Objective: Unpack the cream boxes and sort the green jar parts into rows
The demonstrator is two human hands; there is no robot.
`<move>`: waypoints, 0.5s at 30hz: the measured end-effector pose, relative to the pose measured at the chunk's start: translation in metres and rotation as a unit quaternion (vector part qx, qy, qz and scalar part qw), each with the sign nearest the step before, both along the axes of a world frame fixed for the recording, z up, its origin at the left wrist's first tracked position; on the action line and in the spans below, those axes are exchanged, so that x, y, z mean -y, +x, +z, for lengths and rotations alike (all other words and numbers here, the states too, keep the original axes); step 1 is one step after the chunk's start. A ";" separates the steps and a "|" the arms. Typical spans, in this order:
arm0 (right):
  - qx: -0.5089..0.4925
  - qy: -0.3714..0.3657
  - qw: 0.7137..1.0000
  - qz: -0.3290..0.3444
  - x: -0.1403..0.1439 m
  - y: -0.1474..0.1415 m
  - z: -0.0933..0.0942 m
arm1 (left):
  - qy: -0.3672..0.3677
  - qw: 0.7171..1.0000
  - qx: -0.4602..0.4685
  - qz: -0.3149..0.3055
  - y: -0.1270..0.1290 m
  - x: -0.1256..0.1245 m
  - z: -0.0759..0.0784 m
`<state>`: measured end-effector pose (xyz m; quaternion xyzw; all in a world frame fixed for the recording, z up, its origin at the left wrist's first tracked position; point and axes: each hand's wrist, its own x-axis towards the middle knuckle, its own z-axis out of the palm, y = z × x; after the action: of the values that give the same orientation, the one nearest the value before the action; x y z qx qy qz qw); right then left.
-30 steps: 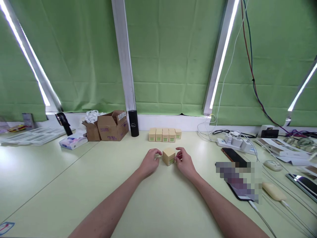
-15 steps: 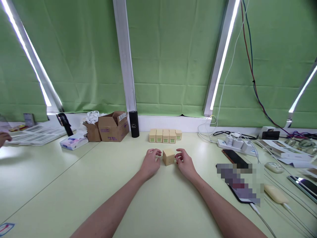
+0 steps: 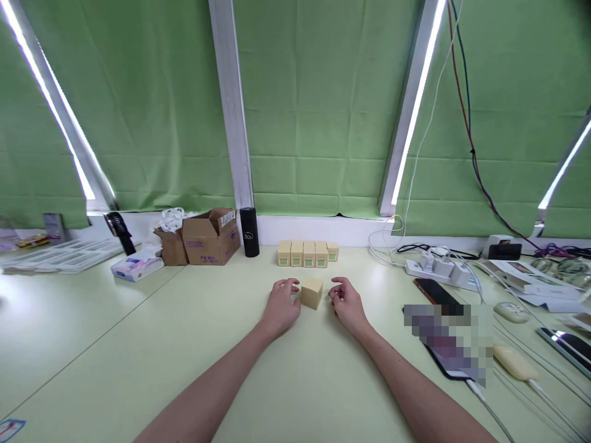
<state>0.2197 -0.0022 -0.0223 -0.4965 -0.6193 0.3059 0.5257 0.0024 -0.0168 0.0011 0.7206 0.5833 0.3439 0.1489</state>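
A small tan cardboard box stands on the pale table, turned with one corner toward me. My left hand is at its left side, fingers curved and apart; whether the thumb touches the box, I cannot tell. To the right of the box, across a narrow gap, my right hand is held with loosely bent fingers and nothing in them. Behind the hands, a row of similar tan boxes with small green-framed labels stands near the wall.
At the back left are an opened brown carton, a black cylinder, a tissue pack and white trays. On the right lie a power strip, a dark phone, a blurred-out phone, a mouse and several cables.
The small box has turned and moved slightly left, toward my left hand. My right hand is a little farther from it. Another person's hand at the far left has left the view.
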 end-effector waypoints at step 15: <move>-0.035 -0.041 0.999 0.007 -0.007 0.003 0.002 | -0.050 0.994 -0.048 0.088 0.044 0.009 0.014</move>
<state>0.2227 0.0044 -0.0204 -0.5018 -0.5911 0.3521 0.5243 0.0464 -0.0260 0.0149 0.6735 0.6675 0.2913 0.1261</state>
